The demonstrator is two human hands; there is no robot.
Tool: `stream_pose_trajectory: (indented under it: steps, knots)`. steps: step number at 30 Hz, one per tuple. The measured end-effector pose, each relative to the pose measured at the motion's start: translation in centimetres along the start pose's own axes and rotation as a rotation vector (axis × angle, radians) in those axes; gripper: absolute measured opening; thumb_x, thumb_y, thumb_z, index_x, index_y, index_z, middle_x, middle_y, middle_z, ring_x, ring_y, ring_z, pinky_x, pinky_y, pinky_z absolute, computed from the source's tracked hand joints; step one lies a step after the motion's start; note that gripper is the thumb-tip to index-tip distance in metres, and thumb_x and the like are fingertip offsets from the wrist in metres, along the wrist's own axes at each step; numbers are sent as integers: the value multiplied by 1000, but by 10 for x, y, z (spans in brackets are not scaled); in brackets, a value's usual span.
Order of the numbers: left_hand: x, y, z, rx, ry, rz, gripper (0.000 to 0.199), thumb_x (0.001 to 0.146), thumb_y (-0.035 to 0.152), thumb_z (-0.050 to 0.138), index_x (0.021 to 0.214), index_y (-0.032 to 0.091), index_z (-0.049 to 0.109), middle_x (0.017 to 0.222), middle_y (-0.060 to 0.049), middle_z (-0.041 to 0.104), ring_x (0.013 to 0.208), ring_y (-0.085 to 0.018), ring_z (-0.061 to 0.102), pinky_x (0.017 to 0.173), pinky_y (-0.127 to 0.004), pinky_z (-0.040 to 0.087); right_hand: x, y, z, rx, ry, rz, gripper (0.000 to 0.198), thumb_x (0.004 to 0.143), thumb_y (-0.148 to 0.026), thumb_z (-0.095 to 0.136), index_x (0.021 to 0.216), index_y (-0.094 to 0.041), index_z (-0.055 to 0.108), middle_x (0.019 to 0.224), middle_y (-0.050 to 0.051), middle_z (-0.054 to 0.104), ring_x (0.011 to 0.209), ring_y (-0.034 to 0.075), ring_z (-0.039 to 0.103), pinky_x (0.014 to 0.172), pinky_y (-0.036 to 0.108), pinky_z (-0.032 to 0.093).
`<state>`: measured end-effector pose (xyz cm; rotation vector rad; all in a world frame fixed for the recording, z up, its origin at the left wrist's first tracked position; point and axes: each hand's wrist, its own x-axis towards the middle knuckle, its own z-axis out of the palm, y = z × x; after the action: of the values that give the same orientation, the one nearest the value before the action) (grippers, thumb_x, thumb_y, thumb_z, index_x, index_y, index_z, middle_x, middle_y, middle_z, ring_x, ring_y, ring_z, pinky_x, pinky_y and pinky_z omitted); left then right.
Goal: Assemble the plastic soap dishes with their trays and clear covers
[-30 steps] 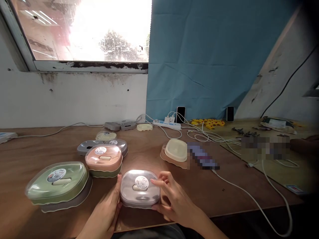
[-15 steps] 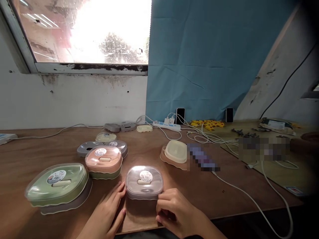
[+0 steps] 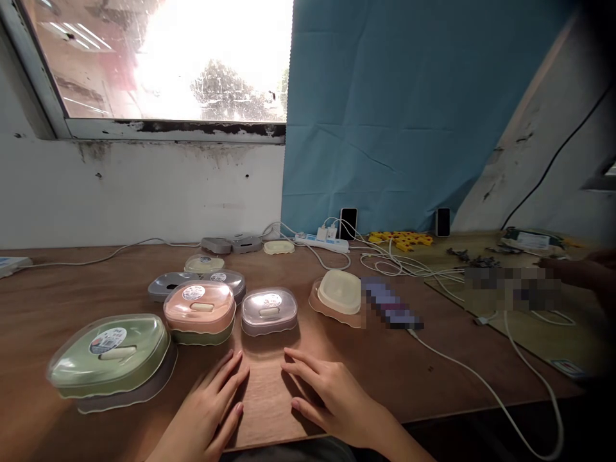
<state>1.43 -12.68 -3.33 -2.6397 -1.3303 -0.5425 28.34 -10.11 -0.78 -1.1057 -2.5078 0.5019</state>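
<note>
Our left hand [image 3: 214,399] and right hand [image 3: 332,393] lie spread and empty near the grey box [image 3: 269,316], lid [image 3: 254,305] up, long axis running left to right.

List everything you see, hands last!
Large box: one, green over grey, left
Medium box: one, pink over green, left
Small box: one, greyish, centre
Rear boxes: three, grey or cream, left
Far pieces: several, grey or cream, back
Stack: one, cream over brownish, right
Blurred patches: two, mixed, right
Phone-like devices: two, black, back
Power strip: one, white, back
Cables: many, mostly white, right
Yellow pile: one, yellow, back
Small items: several, dark, right
Packet: one, pale, right
Card: one, whitish, right
Edge object: one, white, left
Window: one, bright, upper left
Cloth: one, blue, back
Table: one, brown, below
Someone's arm: one, shadowed, right
Left hand: one, bare, front
Right hand: one, bare, front
</note>
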Motion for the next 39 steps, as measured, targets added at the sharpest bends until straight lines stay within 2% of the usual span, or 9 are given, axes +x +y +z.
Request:
stream_pose_trajectory:
  steps: [4,20,22,25,27,30,34,36,39]
  knots:
    - [1,0,-1,12,5,5,50,93,27,43,142,26,34,143,-4,44,128,-22,46,97,-33,46,-1,-2,-2,22,27,-4,31,85,-26,58,116,-26,57,133,4,53,111,21,59,91,31,48]
    - [0,0,0,-58,48,-12,56,91,26,48,144,31,30,143,-1,45,126,-22,47,98,-32,45,0,-1,-1,11,47,-24,28,86,-25,57,113,-27,56,128,3,55,106,19,60,87,27,46]
    - [0,0,0,-53,55,-5,58,91,26,47,145,31,27,143,-1,44,126,-22,48,98,-31,45,0,-2,-1,-9,50,-10,24,85,-24,58,109,-25,57,121,4,58,96,18,62,80,26,47]
    - [-1,-2,2,-35,71,8,60,91,26,47,146,31,24,143,-1,44,125,-22,49,97,-31,46,1,-2,-1,-76,47,36,6,84,-24,59,88,-20,59,95,3,62,73,14,60,63,22,43]
    - [-1,-3,3,-24,88,33,60,91,27,47,146,31,23,142,-2,45,124,-22,50,95,-31,48,2,-1,0,-122,43,49,10,83,-22,59,75,-18,55,79,0,61,65,13,57,57,21,39]
    - [-1,-3,4,-41,92,28,59,90,26,48,145,31,26,142,-1,46,125,-22,50,97,-31,47,2,0,1,-145,43,31,15,84,-21,57,70,-18,52,70,-2,59,62,12,55,55,21,37]
    - [0,-2,2,-67,74,2,54,90,24,48,142,31,34,142,0,45,126,-21,48,100,-30,45,3,2,6,-182,142,24,8,85,-21,52,78,-19,54,83,2,60,65,13,57,56,22,42]
    - [0,-3,1,-51,62,10,51,90,25,49,140,30,38,141,-1,47,125,-22,49,99,-30,46,3,6,9,-265,299,53,9,86,-20,46,86,-19,55,104,9,58,71,16,60,59,26,47]
    - [1,-4,0,-34,48,23,49,89,25,49,137,27,42,140,-4,48,125,-22,49,98,-31,46,5,16,11,-488,578,140,18,88,-21,40,98,-18,55,132,17,43,80,22,62,62,34,51]
